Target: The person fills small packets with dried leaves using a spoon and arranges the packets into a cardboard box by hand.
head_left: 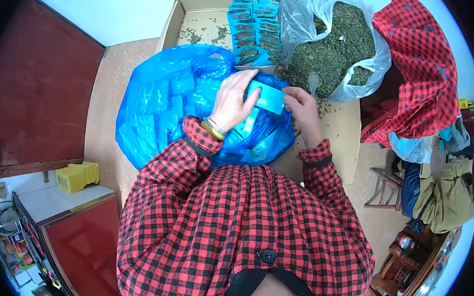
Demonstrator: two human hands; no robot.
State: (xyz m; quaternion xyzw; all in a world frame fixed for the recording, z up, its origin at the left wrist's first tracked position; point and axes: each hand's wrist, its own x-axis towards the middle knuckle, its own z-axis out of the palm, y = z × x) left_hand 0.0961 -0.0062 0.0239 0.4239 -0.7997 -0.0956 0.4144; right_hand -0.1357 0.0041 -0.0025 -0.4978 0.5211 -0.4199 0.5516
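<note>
Between my two hands is a small flat teal packet (271, 99). My left hand (233, 97), with bangles at the wrist, grips its left end, thumb across the face. My right hand (304, 111) pinches its right end between thumb and fingers. Below them bulges a blue plastic bag (142, 101) with many similar packets showing inside. Just beyond my hands, teal packets (250, 26) stand in two rows, their open tops showing dark leaves. To the right, a clear plastic bag (300, 21) holds loose dried green leaves (347, 38), and a clear spoon (313, 82) rests at its near edge.
A cardboard box (345, 149) lies under the bags, with leaf crumbs scattered on it. Red checked cloth (416, 56) hangs at the right. A red cabinet (87, 242) with a yellow object (76, 177) on top stands at the lower left. A wooden stool (385, 189) is at right.
</note>
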